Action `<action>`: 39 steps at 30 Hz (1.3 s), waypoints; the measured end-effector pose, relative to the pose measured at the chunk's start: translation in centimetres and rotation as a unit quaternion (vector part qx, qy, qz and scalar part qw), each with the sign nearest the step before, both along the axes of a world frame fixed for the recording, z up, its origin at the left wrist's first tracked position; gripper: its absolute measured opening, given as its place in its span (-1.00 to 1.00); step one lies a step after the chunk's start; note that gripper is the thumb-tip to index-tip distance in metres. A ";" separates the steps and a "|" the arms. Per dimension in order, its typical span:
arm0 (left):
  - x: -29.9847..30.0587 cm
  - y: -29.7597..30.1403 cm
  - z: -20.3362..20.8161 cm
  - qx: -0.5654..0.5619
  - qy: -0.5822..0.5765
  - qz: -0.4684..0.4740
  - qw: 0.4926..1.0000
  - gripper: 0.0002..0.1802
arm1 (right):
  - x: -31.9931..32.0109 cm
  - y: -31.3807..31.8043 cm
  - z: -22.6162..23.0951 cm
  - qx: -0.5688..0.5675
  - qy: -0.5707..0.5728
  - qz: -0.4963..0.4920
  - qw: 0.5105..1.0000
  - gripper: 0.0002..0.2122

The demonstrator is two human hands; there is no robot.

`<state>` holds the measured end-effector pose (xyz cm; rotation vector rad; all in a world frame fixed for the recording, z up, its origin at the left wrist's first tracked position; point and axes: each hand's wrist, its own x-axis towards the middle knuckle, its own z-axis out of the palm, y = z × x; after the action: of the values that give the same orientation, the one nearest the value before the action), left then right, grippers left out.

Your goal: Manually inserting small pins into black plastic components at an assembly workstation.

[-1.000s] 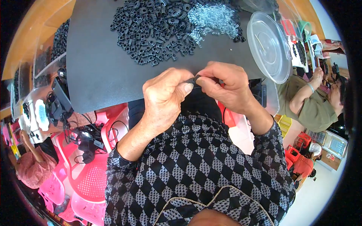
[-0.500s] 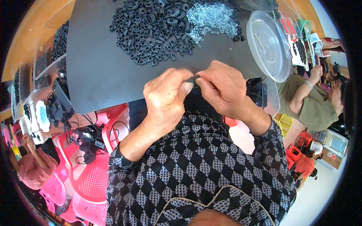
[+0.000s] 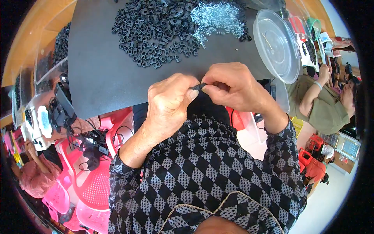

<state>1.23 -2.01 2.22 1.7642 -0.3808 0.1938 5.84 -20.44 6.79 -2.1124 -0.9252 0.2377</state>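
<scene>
Both of my hands meet at the near edge of the dark table, over a small black plastic part (image 3: 198,86). My left hand (image 3: 168,95) grips it between thumb and curled fingers. Thumb and forefinger of my right hand (image 3: 231,84) pinch its other end. The fingers cover much of the part, so its full shape is hidden. Farther back lies a large heap of small black plastic parts (image 3: 156,37), several with ring-like openings. Beside it, on the right, is a pile of small shiny metal springs (image 3: 216,18).
A round clear plastic lid (image 3: 277,46) rests at the table's right edge. Clear bins of black parts (image 3: 60,45) stand at the left. Pink chairs (image 3: 93,183) and black cables are below left. A person in a green shirt (image 3: 325,103) sits at the right; another sits far left.
My right hand has shifted slightly, its wrist and forearm swinging up and to the right. More of the black part now shows between the fingertips. My left hand stays nearly in place.
</scene>
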 end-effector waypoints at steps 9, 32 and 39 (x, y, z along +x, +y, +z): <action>0.2 -0.7 0.1 0.008 -0.040 0.054 0.998 -0.80 | -0.6 0.7 -1.4 0.033 -0.142 -0.039 0.989 -0.92; 0.2 -0.8 -0.1 -0.089 -0.034 0.108 0.990 -0.80 | -0.6 1.0 0.7 0.244 0.551 -0.119 0.789 -0.73; 0.1 -1.4 0.1 -0.188 0.015 0.116 0.975 -0.81 | -1.3 2.1 -1.2 0.373 0.571 -0.149 0.716 -0.77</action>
<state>1.35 -3.38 2.37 1.4306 -0.1040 0.3799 4.55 -18.34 5.59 -0.9581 0.1189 0.7406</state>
